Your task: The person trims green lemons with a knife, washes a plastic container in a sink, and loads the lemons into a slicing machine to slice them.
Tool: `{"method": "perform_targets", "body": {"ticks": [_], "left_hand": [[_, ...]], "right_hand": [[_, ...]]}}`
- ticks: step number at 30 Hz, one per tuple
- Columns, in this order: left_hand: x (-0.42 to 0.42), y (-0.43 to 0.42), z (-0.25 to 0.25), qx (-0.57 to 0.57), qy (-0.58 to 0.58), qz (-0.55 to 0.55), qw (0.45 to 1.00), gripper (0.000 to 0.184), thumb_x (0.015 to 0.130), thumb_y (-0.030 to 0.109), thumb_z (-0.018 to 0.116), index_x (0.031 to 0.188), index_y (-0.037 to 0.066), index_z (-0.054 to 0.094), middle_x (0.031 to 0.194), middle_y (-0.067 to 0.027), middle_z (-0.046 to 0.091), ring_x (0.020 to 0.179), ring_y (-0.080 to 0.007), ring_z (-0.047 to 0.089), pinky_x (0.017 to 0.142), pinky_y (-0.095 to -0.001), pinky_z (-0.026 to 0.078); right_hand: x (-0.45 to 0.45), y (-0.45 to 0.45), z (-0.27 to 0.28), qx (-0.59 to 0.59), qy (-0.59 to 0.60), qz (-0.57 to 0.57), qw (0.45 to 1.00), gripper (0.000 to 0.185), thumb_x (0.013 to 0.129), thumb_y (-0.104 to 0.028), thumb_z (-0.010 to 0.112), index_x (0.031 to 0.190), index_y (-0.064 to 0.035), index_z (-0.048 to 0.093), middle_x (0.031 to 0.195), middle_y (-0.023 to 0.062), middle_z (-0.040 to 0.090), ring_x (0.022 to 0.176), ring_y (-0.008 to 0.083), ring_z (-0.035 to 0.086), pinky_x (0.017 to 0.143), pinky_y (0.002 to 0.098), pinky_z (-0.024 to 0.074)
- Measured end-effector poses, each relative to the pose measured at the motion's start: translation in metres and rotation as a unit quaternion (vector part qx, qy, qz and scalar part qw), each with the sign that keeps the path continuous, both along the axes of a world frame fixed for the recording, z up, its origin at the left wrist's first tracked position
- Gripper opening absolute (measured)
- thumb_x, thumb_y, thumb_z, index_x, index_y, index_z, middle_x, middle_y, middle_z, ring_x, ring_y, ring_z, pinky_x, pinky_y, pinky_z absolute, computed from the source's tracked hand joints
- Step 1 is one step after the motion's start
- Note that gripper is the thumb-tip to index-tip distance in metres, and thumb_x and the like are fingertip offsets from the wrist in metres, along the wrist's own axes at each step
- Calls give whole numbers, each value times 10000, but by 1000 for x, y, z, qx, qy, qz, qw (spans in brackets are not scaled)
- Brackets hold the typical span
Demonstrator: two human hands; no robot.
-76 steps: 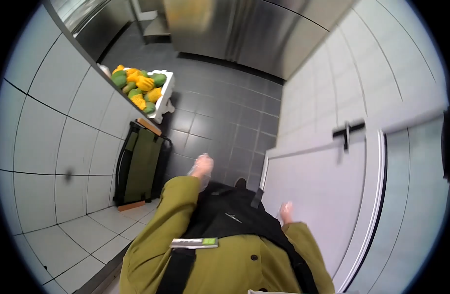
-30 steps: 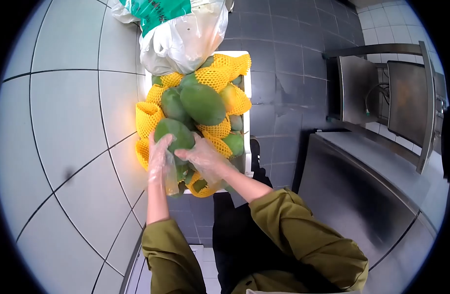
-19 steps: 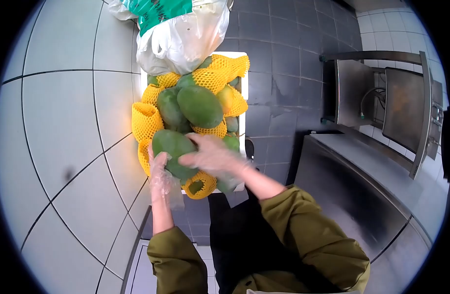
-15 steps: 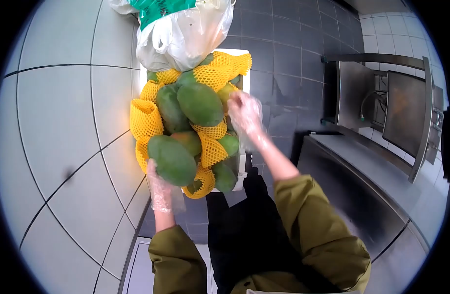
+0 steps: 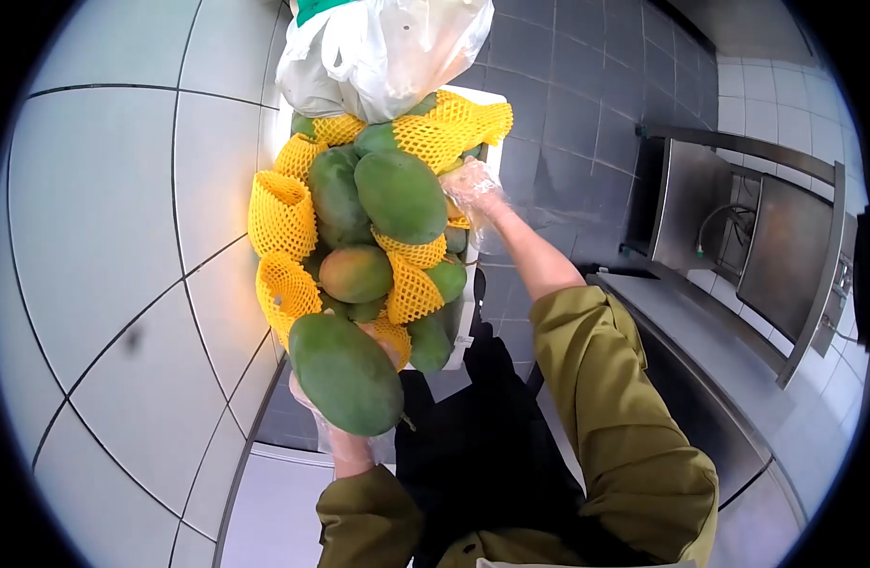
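Observation:
A large green mango point(image 5: 345, 374) rests in my left hand point(image 5: 312, 402), which comes up from below and is mostly hidden by the fruit. A short stem shows at the mango's lower right end. My right hand point(image 5: 475, 187), in a clear plastic glove like the left, reaches over the right side of the white box point(image 5: 492, 98). Its fingers are bent in among the fruit beside another big green mango point(image 5: 403, 197); what they grip is hidden. Lower in the pile sits a reddish-yellow mango point(image 5: 356, 275). Yellow foam net sleeves point(image 5: 282, 213) lie around and over several mangoes.
A white plastic bag point(image 5: 388, 57) stands at the far end of the box. White wall tiles point(image 5: 94, 218) run close along the left. Grey floor tiles point(image 5: 577, 114) lie to the right, with a metal frame point(image 5: 795, 246) and a steel counter point(image 5: 700, 341) beyond.
My left hand has brought the green mango down toward me, off the pile, uncovering the reddish-yellow mango. My right hand remains at the box's right side, shifted slightly. The view has shifted a little.

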State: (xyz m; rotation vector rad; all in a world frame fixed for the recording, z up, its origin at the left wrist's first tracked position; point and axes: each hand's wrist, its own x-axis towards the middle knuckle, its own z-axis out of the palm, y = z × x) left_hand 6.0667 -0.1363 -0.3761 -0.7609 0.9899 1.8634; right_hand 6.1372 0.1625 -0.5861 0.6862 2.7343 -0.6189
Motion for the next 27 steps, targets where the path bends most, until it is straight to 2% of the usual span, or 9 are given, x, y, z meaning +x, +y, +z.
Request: {"method": "perform_targets", "body": {"ticks": [9,10,12,14,15,19,22,25,27], "left_hand": [[8,8,34,85,-67,45,993,482,804,417,365,1182,140,479,990,-128,546,895,-246,504,816,-432,379],[4,6,33,92,-62,25,994,478,803,420,386,1179,139,480,990,-123,546,904,-243,506,816,-432,387],[-14,5,35,-178,254,-238,921,425,814,370,441,1165,134,481,999,-114,543,929,-230,513,801,-411,420],[-35,-1,24,-266,261,-198,907,367,828,298,491,1151,126,481,1029,-105,533,955,-210,519,777,-374,455],[-45,-3,14,-213,116,-36,969,336,836,251,514,1144,120,481,1054,-99,526,968,-197,522,760,-348,474],[-93,39,9,-171,250,-235,924,333,822,193,525,1135,85,489,1118,-90,504,970,-244,525,825,-378,438],[-113,43,-11,-290,656,-527,456,348,782,186,559,1104,61,518,1142,-118,490,998,-290,506,880,-369,391],[-112,80,-7,-455,502,-437,591,366,753,207,580,1068,23,541,1178,-152,457,1039,-314,475,904,-338,362],[-94,90,21,-400,567,-400,599,432,737,217,601,1112,22,510,1185,-141,462,1061,-287,471,914,-336,360]], "right_hand": [[75,3,50,-478,125,-363,790,327,746,-296,653,942,-36,625,966,77,620,898,158,560,829,311,433],[82,-6,55,-565,161,-466,661,350,722,-223,691,958,18,597,966,92,608,898,173,565,823,300,448],[97,-17,62,-586,184,-536,579,397,730,-176,674,1051,20,545,1001,114,591,894,202,570,819,308,463],[102,-24,83,-632,216,-547,506,423,752,-160,652,1101,26,501,1059,127,566,983,219,541,880,335,431],[101,-26,98,-652,232,-550,467,436,763,-152,641,1125,29,478,1089,134,553,1027,227,526,910,349,415],[104,-21,148,-749,222,-477,402,521,705,-153,686,1137,34,463,1102,152,544,1015,264,544,876,436,455],[106,-27,155,-786,241,-424,380,581,683,-189,717,1151,37,456,1112,155,545,1001,266,556,854,438,469],[93,-41,188,-825,274,-356,342,630,660,-194,741,1168,37,449,1117,145,549,992,259,564,851,425,473],[97,-50,188,-835,271,-357,320,676,657,-142,736,1226,22,409,1146,126,537,1035,244,539,884,393,453]]}}
